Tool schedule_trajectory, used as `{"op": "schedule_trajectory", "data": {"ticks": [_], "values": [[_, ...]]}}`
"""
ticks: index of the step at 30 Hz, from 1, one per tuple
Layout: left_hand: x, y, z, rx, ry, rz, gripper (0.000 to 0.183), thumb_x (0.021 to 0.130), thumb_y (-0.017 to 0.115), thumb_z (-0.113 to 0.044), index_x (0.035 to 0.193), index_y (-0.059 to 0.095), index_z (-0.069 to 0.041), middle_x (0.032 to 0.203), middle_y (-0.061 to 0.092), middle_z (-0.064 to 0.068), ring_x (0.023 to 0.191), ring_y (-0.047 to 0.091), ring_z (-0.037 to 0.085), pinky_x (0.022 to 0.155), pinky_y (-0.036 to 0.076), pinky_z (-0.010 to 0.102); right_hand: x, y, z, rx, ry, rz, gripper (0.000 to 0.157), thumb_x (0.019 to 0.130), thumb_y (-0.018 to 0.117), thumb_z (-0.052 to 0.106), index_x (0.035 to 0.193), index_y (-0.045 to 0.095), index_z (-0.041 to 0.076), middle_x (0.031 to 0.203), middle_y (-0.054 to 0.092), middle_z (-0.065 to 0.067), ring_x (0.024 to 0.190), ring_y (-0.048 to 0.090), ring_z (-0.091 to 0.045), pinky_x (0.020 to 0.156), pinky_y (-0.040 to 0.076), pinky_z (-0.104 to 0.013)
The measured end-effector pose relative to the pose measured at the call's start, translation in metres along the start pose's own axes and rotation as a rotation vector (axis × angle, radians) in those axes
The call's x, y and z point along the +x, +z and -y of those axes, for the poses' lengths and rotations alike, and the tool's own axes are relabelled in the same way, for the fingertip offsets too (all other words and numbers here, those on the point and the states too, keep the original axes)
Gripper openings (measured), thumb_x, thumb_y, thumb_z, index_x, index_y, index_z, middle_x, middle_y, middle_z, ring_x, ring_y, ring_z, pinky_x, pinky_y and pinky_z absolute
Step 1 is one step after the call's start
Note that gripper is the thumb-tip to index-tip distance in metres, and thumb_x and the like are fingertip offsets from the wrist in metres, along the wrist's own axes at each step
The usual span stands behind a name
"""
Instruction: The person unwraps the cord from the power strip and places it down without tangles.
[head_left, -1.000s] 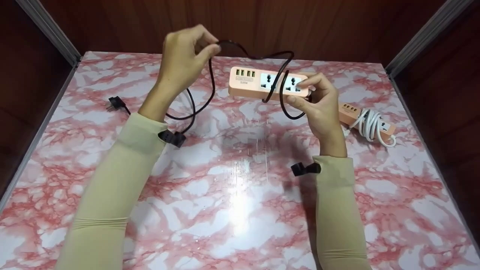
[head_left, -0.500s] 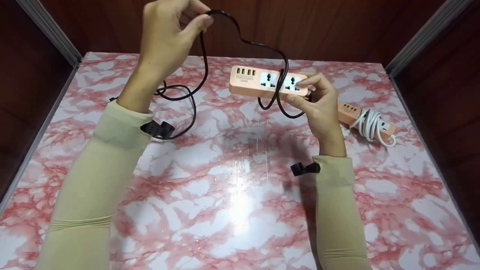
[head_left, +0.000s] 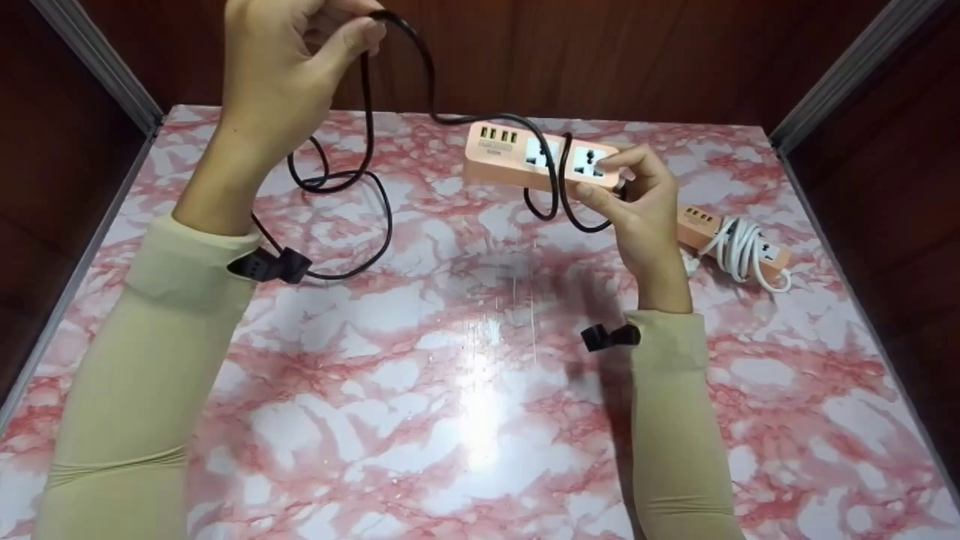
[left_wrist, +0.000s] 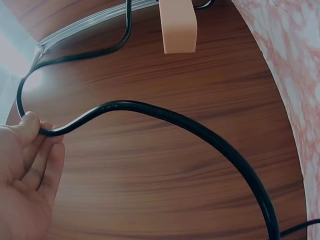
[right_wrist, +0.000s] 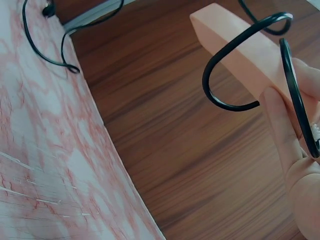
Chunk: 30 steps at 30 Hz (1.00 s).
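Note:
My right hand (head_left: 646, 202) grips the right end of a peach power strip (head_left: 502, 169), thumb along its near side and fingers over the top, raised above the table. Its face shows several USB ports and two white sockets. A black power cord (head_left: 431, 82) loops loosely around the strip near the sockets. At the upper left my left hand (head_left: 289, 82) pinches that cord between thumb and fingers, holding it high. From there the cord drops in a loose loop to the table. In the left wrist view the pinched cord (left_wrist: 145, 107) arcs across the wooden panel.
A second peach power strip (head_left: 697, 225), wound with a white cord (head_left: 741, 251), lies at the right on the red-and-white marbled table (head_left: 420, 420). Dark wooden panels (head_left: 637, 60) stand behind and at both sides. Black straps (head_left: 596, 337) stick out from both sleeves.
My left hand has moved up and left, drawing the cord away from the strip. The loops around the strip have shifted; my right hand stays nearly in place and the strip tilts slightly.

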<state>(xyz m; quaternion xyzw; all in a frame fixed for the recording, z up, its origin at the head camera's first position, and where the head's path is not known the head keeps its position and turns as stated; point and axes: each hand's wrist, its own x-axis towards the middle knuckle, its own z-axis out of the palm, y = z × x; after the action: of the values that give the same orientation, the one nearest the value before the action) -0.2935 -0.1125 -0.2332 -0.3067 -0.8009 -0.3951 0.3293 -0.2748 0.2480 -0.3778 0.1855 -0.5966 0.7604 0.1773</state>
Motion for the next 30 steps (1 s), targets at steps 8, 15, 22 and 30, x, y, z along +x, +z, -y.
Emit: {"op": "schedule_trajectory", "data": {"ticks": [8,15,22,30], "values": [[-0.013,-0.012,0.005,0.014,0.001,0.066,0.018,0.101,0.073,-0.017,0.102,0.080,-0.001,0.096,0.080,0.004,0.085,0.070,-0.003,0.078,0.054,0.015,0.001,0.001,-0.002,0.007,-0.011,-0.007,0.028,0.079,0.083,-0.015,0.100,0.066,-0.008,0.113,0.069,-0.017,0.085,0.066,-0.017,0.074,0.057,-0.027],[-0.029,-0.024,0.020,0.038,0.062,0.187,0.014,0.100,0.074,-0.013,0.103,0.080,0.000,0.097,0.079,0.007,0.084,0.064,-0.008,0.076,0.050,0.012,0.003,0.001,-0.002,-0.012,-0.016,-0.009,0.029,0.079,0.085,-0.013,0.100,0.067,-0.007,0.107,0.069,-0.015,0.083,0.064,-0.016,0.073,0.054,-0.026],[-0.049,-0.030,0.036,0.052,0.026,0.326,0.017,0.098,0.074,-0.015,0.106,0.080,-0.002,0.098,0.079,0.008,0.079,0.058,-0.001,0.075,0.045,0.015,0.002,0.001,-0.002,-0.023,-0.015,-0.009,0.029,0.079,0.085,-0.012,0.100,0.067,-0.006,0.107,0.069,-0.013,0.081,0.065,-0.015,0.072,0.054,-0.026],[-0.072,-0.029,0.051,0.060,-0.007,0.490,0.009,0.096,0.076,-0.007,0.104,0.081,-0.007,0.098,0.080,0.002,0.083,0.062,0.001,0.073,0.044,0.015,0.002,0.000,-0.002,-0.038,-0.018,-0.016,0.030,0.078,0.086,-0.012,0.101,0.066,-0.007,0.110,0.069,-0.015,0.083,0.064,-0.016,0.074,0.053,-0.026]]}}
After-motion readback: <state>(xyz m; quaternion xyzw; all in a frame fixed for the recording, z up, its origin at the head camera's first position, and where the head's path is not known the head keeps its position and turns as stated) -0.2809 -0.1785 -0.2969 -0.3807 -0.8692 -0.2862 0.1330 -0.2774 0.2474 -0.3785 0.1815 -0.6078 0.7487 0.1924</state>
